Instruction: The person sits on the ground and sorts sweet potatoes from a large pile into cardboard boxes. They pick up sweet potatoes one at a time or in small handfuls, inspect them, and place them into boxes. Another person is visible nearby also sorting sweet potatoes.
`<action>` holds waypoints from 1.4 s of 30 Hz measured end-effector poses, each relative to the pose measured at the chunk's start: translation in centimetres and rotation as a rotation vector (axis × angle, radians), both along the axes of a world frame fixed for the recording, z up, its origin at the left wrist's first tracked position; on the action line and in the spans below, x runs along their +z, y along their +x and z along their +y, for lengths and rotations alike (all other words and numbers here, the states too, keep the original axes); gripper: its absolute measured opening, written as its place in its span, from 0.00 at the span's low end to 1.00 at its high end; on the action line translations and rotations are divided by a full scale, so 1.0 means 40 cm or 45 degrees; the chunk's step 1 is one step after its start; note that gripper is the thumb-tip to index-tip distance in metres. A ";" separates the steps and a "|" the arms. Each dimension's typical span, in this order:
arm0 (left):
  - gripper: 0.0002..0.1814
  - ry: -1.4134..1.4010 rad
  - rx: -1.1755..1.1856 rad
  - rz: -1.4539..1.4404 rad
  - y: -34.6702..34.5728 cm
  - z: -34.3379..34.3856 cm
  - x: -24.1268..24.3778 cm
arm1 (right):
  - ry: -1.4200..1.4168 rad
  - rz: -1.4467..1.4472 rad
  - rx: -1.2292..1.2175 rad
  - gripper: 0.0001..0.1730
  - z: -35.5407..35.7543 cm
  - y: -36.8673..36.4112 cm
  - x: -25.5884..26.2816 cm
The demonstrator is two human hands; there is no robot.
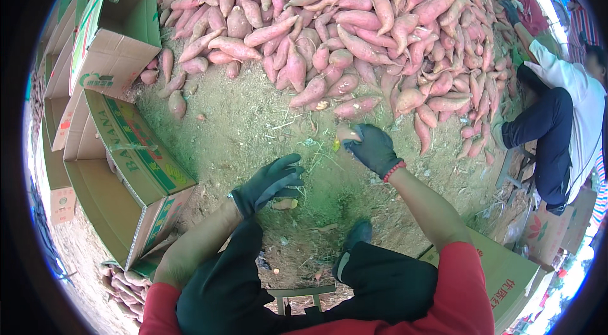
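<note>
My right hand [375,147], in a dark glove, grips a small sweet potato [348,133] just above the dirt floor, close to the front edge of a large sweet potato pile [313,26]. Most of that root is hidden by the fingers, and a yellowish bit [337,145] shows by its lower end. With fingers apart and nothing held, my left hand [270,183], gloved too, hovers over the floor to the left. Below its fingers lies a small sweet potato piece [285,204] with a yellowish end.
Open cardboard boxes [137,164] line the left side, with more sweet potatoes [126,287] behind them. Another carton [498,273] stands by my right elbow. A seated person [570,97] reaches toward the pile at right. A low stool [304,292] is under me.
</note>
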State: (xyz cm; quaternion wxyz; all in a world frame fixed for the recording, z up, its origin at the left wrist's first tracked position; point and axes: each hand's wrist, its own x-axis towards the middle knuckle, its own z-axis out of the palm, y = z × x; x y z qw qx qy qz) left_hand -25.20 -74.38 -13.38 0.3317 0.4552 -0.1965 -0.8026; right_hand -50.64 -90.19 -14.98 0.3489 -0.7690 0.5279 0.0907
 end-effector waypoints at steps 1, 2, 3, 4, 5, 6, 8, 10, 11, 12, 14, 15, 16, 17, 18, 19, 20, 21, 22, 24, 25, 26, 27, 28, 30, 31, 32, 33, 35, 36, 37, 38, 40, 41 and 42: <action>0.29 0.092 0.104 0.131 -0.005 -0.001 0.004 | 0.163 -0.199 0.029 0.25 0.014 0.016 0.038; 0.29 0.171 0.183 0.262 -0.010 -0.003 0.000 | 0.330 -0.398 0.059 0.25 0.039 0.032 0.067; 0.28 0.251 0.254 0.391 -0.013 -0.007 -0.006 | 0.498 -0.598 0.080 0.26 0.053 0.048 0.084; 0.28 0.331 0.327 0.521 -0.015 -0.008 -0.014 | 0.448 -0.653 0.148 0.26 0.049 0.072 0.091; 0.28 0.285 0.363 0.522 -0.013 -0.001 -0.030 | 0.400 -0.709 0.219 0.27 0.033 0.101 0.096; 0.27 0.236 0.402 0.521 -0.006 0.008 -0.052 | 0.351 -0.767 0.294 0.28 0.009 0.133 0.106; 0.27 -0.041 0.298 0.270 0.023 0.019 -0.099 | -0.296 -0.636 0.274 0.31 -0.092 0.208 0.111; 0.27 -0.271 0.126 -0.113 0.049 0.004 -0.053 | -0.816 -0.209 0.367 0.36 -0.222 0.279 0.091; 0.27 -0.272 0.088 -0.237 0.063 0.002 -0.021 | -0.834 0.073 0.349 0.39 -0.263 0.332 0.103; 0.28 -0.211 0.240 0.004 0.075 0.009 -0.052 | -0.880 0.188 0.434 0.41 -0.317 0.348 0.075; 0.28 -0.061 0.341 0.146 0.107 0.025 -0.064 | -0.791 0.323 0.355 0.30 -0.354 0.363 0.023; 0.29 0.015 0.392 0.218 0.119 0.029 -0.063 | -0.735 0.380 0.339 0.28 -0.353 0.372 0.014; 0.30 0.017 0.427 0.148 0.128 0.029 -0.052 | -0.792 0.358 0.363 0.27 -0.336 0.370 0.001; 0.31 0.002 0.385 0.143 0.140 0.030 -0.055 | -0.849 0.336 0.383 0.25 -0.302 0.353 -0.013; 0.32 -0.022 0.346 0.140 0.158 0.032 -0.056 | -0.916 0.314 0.406 0.24 -0.267 0.337 -0.006; 0.32 -0.057 0.305 0.147 0.173 0.032 -0.061 | -0.874 0.247 0.309 0.23 -0.234 0.307 0.009; 0.33 -0.017 0.377 0.240 0.180 0.050 -0.095 | -0.830 0.166 0.223 0.22 -0.200 0.287 0.023; 0.32 0.051 0.452 0.331 0.177 0.046 -0.098 | -0.701 0.064 0.129 0.22 -0.167 0.263 0.033; 0.32 0.121 0.523 0.420 0.172 0.040 -0.098 | -0.571 -0.038 0.031 0.22 -0.134 0.238 0.045; 0.31 0.168 0.675 0.523 0.149 0.026 -0.087 | -0.301 -0.242 -0.159 0.23 -0.070 0.196 0.061; 0.32 0.157 0.731 0.652 0.135 0.020 -0.086 | -0.208 -0.343 -0.219 0.22 -0.025 0.201 0.068; 0.32 0.148 0.788 0.780 0.123 0.017 -0.086 | -0.113 -0.444 -0.280 0.21 0.025 0.225 0.073; 0.32 0.133 0.853 0.895 0.122 0.016 -0.084 | 0.016 -0.573 -0.240 0.21 0.065 0.251 0.076; 0.33 0.006 0.821 0.897 0.126 0.015 -0.083 | 0.144 -0.698 -0.202 0.20 0.101 0.278 0.078; 0.35 -0.242 0.755 0.887 0.137 0.022 -0.079 | 0.021 -0.880 -0.098 0.20 0.099 0.320 0.056; 0.37 -0.217 0.751 0.895 0.151 0.032 -0.084 | -0.234 -0.937 -0.043 0.20 0.054 0.352 0.024; 0.38 -0.177 0.774 0.981 0.163 0.047 -0.087 | -0.486 -0.989 0.009 0.20 0.000 0.390 -0.001; 0.39 -0.140 0.803 1.069 0.174 0.059 -0.087 | -0.829 -0.705 0.081 0.24 -0.078 0.427 -0.001; 0.41 -0.128 0.768 1.138 0.191 0.063 -0.080 | -0.898 -0.287 -0.027 0.35 -0.209 0.482 -0.004; 0.41 -0.116 0.769 1.129 0.198 0.065 -0.077 | -0.857 -0.102 -0.070 0.40 -0.255 0.507 0.006; 0.42 -0.103 0.766 1.123 0.203 0.066 -0.074 | -0.854 0.044 -0.100 0.42 -0.277 0.522 -0.010; 0.43 -0.068 0.801 1.039 0.208 0.068 -0.070 | -0.921 0.104 -0.093 0.42 -0.254 0.529 -0.042; 0.43 -0.011 0.887 1.013 0.222 0.085 -0.081 | -1.002 0.058 0.026 0.42 -0.167 0.541 -0.113; 0.43 0.012 0.926 1.008 0.230 0.085 -0.088 | -1.021 -0.039 0.131 0.41 -0.123 0.528 -0.128; 0.42 0.044 0.943 1.010 0.237 0.089 -0.086 | -0.558 -0.260 0.222 0.39 -0.093 0.518 -0.122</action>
